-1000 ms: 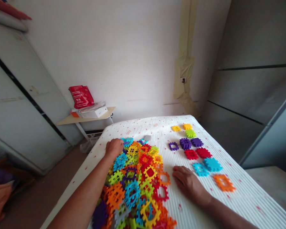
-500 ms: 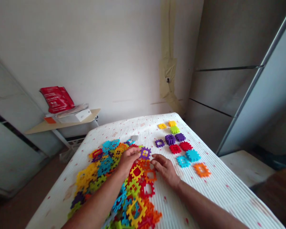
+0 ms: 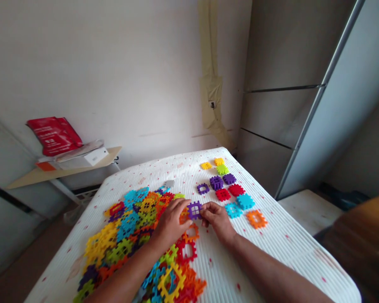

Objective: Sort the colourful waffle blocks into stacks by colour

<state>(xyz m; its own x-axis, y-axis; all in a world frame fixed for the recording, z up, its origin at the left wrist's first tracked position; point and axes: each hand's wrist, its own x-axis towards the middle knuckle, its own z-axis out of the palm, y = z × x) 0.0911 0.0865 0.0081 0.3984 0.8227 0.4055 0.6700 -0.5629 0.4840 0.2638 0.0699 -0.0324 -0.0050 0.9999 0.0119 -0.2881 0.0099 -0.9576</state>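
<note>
white walls (image 3: 120,71) stand behind everything, with a strip of tan tape (image 3: 211,90) going down one of them. a red bag (image 3: 54,136) and a white box (image 3: 96,157) sit on a little wooden shelf (image 3: 28,181), and a gray cupboard door (image 3: 281,126) is on the right.

the white ribbed surface (image 3: 273,252) has tiny red spots on it. a big messy pile of plastic waffle blocks (image 3: 129,227) in lots of colors lies on the left part. farther along are neat rows of blocks (image 3: 222,185): yellow and green, then purple, red and blue, with a lone orange block (image 3: 257,219) near the end.

the left hand (image 3: 172,223) and the right hand (image 3: 216,221) are close together at the edge of the pile. a purple square block (image 3: 195,209) with four little windows sits between them. fingers from both hands touch it, so they seem to pinch it from two sides. it is right beside a small orange piece (image 3: 185,216).

a moment ago, the hands were still apart and the purple square block lay on the pile. now they have come together on it. the neat rows have no new blocks, but the whole view has slid a little because the head turned.
</note>
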